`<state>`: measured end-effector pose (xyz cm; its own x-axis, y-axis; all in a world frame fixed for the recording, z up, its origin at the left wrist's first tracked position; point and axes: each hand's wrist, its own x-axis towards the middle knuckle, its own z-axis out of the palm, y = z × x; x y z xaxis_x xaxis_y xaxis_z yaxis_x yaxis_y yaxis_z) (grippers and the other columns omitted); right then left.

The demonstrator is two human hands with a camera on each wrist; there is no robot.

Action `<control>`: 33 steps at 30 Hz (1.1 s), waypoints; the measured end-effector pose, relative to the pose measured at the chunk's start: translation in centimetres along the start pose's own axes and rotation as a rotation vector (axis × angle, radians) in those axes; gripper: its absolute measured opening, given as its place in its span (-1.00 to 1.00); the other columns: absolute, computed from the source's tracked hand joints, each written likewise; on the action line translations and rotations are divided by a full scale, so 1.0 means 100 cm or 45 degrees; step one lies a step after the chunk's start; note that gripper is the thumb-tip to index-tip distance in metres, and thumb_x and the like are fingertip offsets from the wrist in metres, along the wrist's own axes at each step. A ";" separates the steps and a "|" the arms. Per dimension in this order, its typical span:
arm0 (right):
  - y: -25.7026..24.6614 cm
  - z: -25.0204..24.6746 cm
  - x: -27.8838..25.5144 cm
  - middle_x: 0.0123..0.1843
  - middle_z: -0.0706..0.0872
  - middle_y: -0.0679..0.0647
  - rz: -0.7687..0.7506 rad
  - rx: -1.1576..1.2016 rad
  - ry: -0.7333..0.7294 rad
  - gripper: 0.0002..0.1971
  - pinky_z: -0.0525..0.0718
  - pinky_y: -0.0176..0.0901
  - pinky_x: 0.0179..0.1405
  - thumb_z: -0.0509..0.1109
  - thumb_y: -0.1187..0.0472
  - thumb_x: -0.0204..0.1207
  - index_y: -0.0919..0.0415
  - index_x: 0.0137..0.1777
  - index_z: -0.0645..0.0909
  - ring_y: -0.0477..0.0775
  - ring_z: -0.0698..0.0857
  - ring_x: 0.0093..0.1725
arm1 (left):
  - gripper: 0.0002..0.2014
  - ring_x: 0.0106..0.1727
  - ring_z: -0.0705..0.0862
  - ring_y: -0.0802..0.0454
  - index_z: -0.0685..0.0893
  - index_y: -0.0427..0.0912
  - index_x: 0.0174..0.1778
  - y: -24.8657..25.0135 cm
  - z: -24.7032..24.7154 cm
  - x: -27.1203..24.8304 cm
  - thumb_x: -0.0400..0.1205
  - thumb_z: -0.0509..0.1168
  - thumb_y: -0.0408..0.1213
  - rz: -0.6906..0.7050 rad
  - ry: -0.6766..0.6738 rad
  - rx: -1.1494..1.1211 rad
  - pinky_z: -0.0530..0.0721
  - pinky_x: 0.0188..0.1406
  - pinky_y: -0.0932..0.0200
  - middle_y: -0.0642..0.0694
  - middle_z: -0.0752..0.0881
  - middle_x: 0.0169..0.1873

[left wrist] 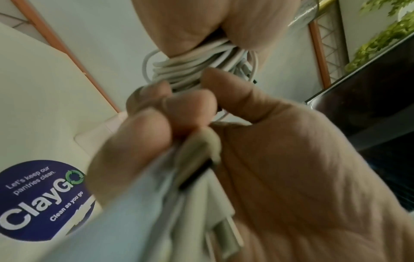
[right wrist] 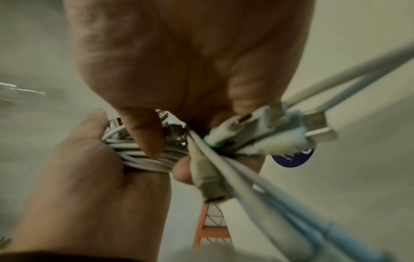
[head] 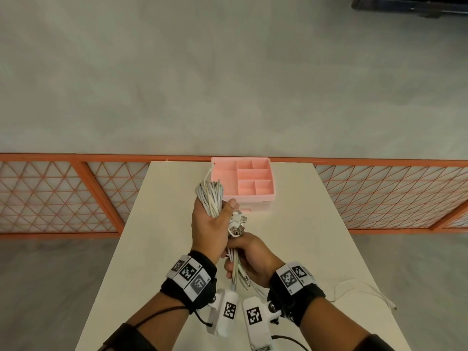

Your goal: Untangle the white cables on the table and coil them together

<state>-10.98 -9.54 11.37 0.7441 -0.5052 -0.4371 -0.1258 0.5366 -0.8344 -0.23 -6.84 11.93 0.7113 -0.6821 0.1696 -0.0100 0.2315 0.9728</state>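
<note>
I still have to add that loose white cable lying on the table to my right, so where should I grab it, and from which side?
Judging by the head view, take the loose cable from above, along its thin curved middle run. It lies flat near the table's right edge, with its plug end farthest out. Both hands are full, left hand holding the coil, right hand the tails, so free the right first.

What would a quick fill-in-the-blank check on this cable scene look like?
1. The left hand grips the coiled cables above the ____.
2. The right hand holds the loose ends, which carry ____ plugs.
3. The organizer box at the far edge is ____ in color.
4. One cable lies on the table, to the person's ____.

Answers: table; USB; pink; right
</note>
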 end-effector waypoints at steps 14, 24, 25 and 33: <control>-0.024 -0.011 -0.005 -0.08 0.63 0.30 0.204 0.093 -0.185 -0.82 0.68 -0.06 -0.39 0.18 0.40 0.59 0.37 0.11 0.56 0.18 0.65 -0.37 | -0.39 -0.07 0.82 0.02 0.46 0.16 0.22 -0.007 -0.015 0.008 0.44 0.60 -0.43 0.144 -0.029 0.107 0.75 -0.03 0.23 -0.14 0.79 -0.19; -0.029 -0.007 0.000 -0.24 0.65 0.32 0.449 0.315 -0.080 -0.70 0.74 -0.05 -0.31 0.02 0.36 0.52 0.44 0.00 0.58 0.20 0.66 -0.40 | -0.37 -0.03 0.72 0.07 0.37 0.05 0.36 -0.029 -0.029 -0.008 0.45 0.49 0.07 0.174 -0.321 0.280 0.75 0.01 0.01 0.00 0.67 -0.03; -0.030 -0.007 0.000 -0.25 0.66 0.33 0.464 0.318 -0.059 -0.69 0.75 -0.04 -0.32 0.01 0.36 0.52 0.46 -0.02 0.58 0.20 0.66 -0.40 | -0.34 0.01 0.72 0.04 0.34 -0.02 0.41 -0.029 -0.032 -0.010 0.50 0.44 0.13 0.195 -0.368 0.324 0.75 0.03 -0.04 0.01 0.66 0.00; -0.038 -0.015 0.005 -0.05 0.62 0.38 0.488 0.371 0.101 -0.64 0.74 -0.01 -0.38 0.03 0.39 0.44 0.44 0.16 0.51 0.23 0.57 -0.34 | -0.17 0.41 0.55 0.16 0.02 -0.37 0.67 -0.018 -0.050 -0.010 0.65 0.19 0.06 0.250 -0.766 0.470 0.50 0.43 0.22 0.01 0.53 0.38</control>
<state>-11.15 -12.86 13.84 0.6264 -0.2780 -0.7283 -0.1834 0.8555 -0.4843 2.59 -3.13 9.22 0.1641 -0.9396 0.3003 -0.4093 0.2121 0.8874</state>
